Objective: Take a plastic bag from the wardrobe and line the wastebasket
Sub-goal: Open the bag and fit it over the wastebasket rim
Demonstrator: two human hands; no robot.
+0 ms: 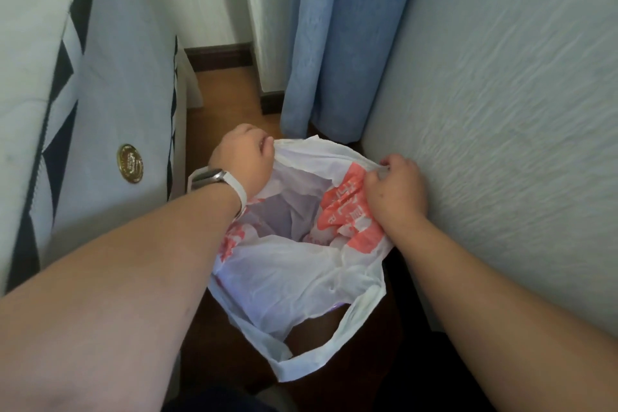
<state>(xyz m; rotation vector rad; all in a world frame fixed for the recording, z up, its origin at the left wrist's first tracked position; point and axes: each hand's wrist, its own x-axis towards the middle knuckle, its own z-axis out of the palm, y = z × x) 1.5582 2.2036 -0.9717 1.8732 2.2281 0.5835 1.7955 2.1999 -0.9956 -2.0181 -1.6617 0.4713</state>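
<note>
A white plastic bag [287, 274] with orange-red print is spread open on the floor, its mouth facing up. My left hand [242, 160], a watch on its wrist, grips the bag's far left rim. My right hand [396, 189] pinches the far right rim against the printed side. One loop handle of the bag hangs toward me at the bottom. The wastebasket is hidden under the bag; only a sliver of purple [334, 306] shows at the near edge, and I cannot tell whether it is the basket.
A mattress side [100, 110] with black triangle trim and a gold badge [130, 164] stands close on the left. A textured wall [501, 144] runs along the right. A blue curtain [337, 43] hangs behind the bag. Brown wooden floor [230, 100] lies between them.
</note>
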